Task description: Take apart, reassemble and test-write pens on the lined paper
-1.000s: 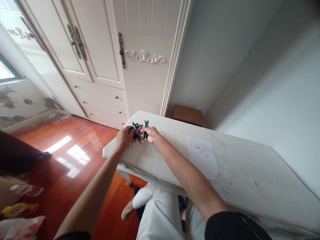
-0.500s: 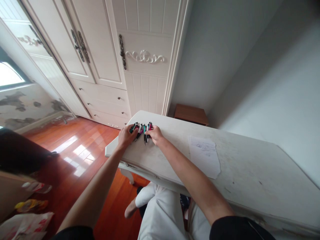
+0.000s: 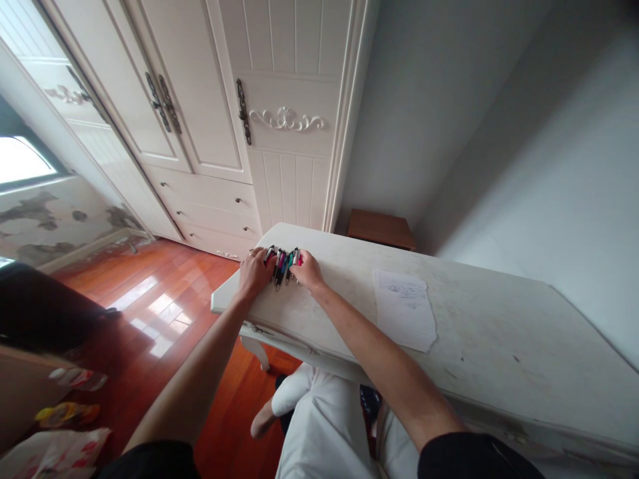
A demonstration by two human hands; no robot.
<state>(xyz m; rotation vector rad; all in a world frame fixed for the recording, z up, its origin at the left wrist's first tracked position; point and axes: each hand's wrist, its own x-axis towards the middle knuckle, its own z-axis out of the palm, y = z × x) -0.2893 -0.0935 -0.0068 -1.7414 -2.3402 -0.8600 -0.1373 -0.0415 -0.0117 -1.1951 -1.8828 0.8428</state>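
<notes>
Several pens point(image 3: 282, 265) in green, purple, pink, black and silver lie side by side at the left end of the white table point(image 3: 339, 266). My left hand point(image 3: 255, 271) curls against the left side of the row, its thumb along the outer pens. From the right, my right hand point(image 3: 308, 269) presses its fingers and thumb on the outermost pens. Between both hands the pens form one tight bunch, tips toward me. Parts of the outer pens are hidden by my fingers.
A torn sheet of paper point(image 3: 403, 309) with scribbles lies on the table right of my right forearm. A white wardrobe point(image 3: 294, 179) stands behind the table, with a brown wooden box-like piece point(image 3: 382, 227) beside it. A bottle point(image 3: 80, 379) lies on the floor at left.
The gap between the left and right pens has closed. My hands have pushed them together into one bunch, and the view has shifted slightly.
</notes>
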